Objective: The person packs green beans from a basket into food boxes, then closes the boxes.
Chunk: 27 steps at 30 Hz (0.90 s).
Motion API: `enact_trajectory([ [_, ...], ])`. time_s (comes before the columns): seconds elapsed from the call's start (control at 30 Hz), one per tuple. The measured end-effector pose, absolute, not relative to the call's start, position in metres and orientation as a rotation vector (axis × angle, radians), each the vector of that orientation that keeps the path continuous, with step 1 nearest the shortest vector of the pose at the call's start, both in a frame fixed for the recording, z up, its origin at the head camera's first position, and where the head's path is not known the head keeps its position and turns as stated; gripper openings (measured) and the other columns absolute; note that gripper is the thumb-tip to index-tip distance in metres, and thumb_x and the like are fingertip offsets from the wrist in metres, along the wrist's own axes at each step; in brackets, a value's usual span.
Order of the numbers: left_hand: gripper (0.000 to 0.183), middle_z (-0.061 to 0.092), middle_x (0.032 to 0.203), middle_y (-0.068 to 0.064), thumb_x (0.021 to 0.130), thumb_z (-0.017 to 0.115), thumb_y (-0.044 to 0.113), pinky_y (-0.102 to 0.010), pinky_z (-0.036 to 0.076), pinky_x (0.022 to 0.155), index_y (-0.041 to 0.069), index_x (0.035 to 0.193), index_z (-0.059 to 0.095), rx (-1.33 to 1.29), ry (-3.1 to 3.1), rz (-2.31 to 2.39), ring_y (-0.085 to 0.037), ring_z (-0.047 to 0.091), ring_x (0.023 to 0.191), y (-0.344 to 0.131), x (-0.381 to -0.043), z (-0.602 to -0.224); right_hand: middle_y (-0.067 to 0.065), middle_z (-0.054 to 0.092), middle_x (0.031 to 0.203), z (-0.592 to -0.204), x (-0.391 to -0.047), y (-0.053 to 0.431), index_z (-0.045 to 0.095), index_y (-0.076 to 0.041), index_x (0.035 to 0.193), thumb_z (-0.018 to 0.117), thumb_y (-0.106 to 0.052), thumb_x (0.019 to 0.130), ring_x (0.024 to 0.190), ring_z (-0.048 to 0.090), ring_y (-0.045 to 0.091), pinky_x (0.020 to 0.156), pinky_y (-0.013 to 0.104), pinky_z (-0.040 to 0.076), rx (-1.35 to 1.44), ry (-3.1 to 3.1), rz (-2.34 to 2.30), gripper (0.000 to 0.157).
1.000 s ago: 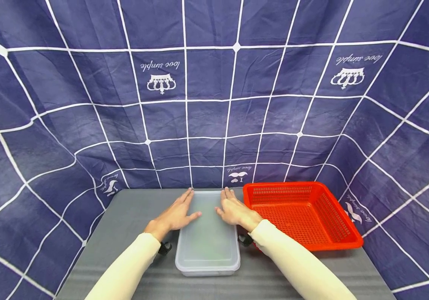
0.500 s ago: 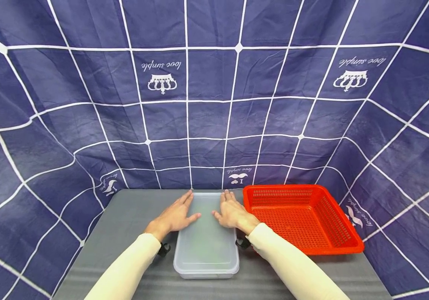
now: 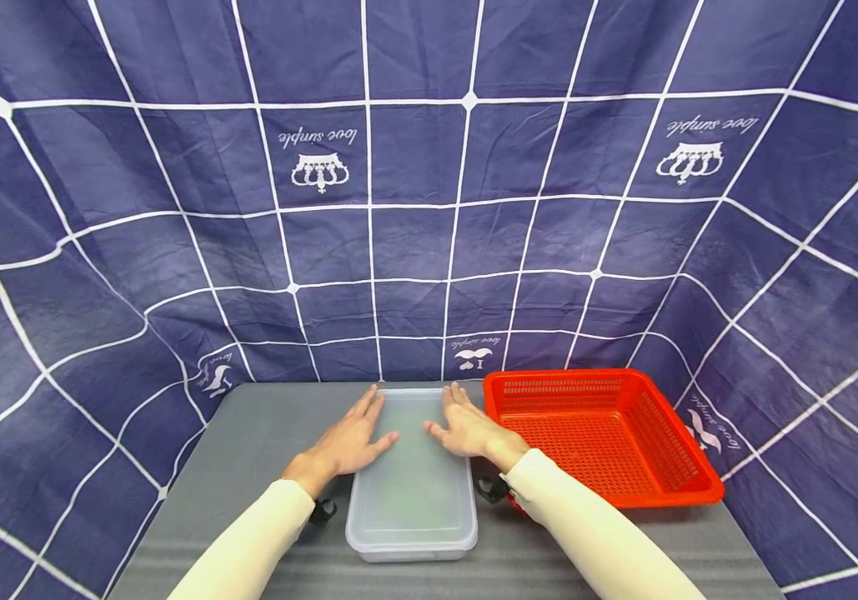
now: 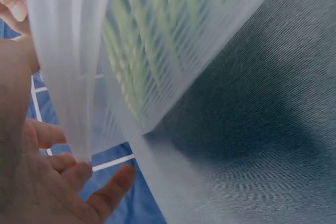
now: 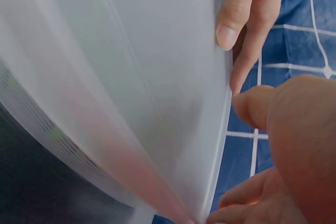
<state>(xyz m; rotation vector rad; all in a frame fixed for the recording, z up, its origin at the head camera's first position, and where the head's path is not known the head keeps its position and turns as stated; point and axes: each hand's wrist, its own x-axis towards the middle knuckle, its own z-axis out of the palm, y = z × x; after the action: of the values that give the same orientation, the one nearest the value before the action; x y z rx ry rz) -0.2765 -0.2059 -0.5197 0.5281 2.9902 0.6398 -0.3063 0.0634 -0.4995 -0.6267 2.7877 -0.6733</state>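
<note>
A rectangular translucent plastic container (image 3: 412,551) with a frosted lid (image 3: 413,492) on top lies lengthwise between both hands. My left hand (image 3: 348,439) rests along the lid's far left edge, thumb pointing inward over it. On the far right edge lies my right hand (image 3: 474,428), fingers pointing away and thumb inward. Long thin green vegetables (image 4: 136,40), like beans, show through the container's ribbed wall in the left wrist view. In the right wrist view, left-hand fingers (image 5: 257,19) touch the lid's far side, opposite my right thumb (image 5: 254,106).
A red perforated plastic basket (image 3: 609,503) stands to the right, close to the right forearm. The grey table (image 3: 263,425) ends at a blue, white-lined cloth (image 3: 413,242) hung behind and on both sides. Each wrist wears a black camera mount (image 3: 323,511).
Both hands stay on the lid's edges with only slight shifts; the right thumb has moved a little inward. The whole view has shifted slightly.
</note>
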Motion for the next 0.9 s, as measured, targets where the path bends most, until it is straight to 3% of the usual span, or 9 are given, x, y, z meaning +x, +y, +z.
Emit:
enact_trajectory([
  [0.17,0.092,0.02,0.193,-0.029,0.116,0.067,0.053,-0.074,0.047,0.13,-0.005,0.18,0.034,0.468,2.978,0.677,-0.057,0.04,0.172,-0.207,-0.255,-0.522,0.042,0.016,0.188,-0.503,-0.284,0.065,0.024,0.019,0.176,0.064,-0.043,0.119,0.179,0.021,0.056,0.148,0.061,0.023,-0.628,2.79,-0.703,0.093],
  [0.47,0.089,0.014,0.196,-0.025,0.117,0.066,0.055,-0.072,0.056,0.121,0.001,0.182,0.036,0.41,3.022,0.765,-0.054,0.039,0.173,-0.198,-0.209,-0.537,0.047,0.012,0.186,-0.512,-0.246,0.066,0.023,0.023,0.174,0.068,-0.035,0.118,0.176,0.021,0.063,0.143,0.07,0.026,-0.626,2.81,-0.807,0.093],
  [0.9,0.085,0.012,0.195,-0.027,0.116,0.068,0.052,-0.07,0.059,0.119,0.005,0.181,0.04,0.342,3.088,0.837,-0.052,0.025,0.179,-0.182,-0.176,-0.546,0.044,0.01,0.188,-0.526,-0.204,0.07,0.024,0.021,0.175,0.069,-0.036,0.118,0.176,0.021,0.063,0.143,0.067,0.03,-0.687,2.867,-0.838,0.092],
])
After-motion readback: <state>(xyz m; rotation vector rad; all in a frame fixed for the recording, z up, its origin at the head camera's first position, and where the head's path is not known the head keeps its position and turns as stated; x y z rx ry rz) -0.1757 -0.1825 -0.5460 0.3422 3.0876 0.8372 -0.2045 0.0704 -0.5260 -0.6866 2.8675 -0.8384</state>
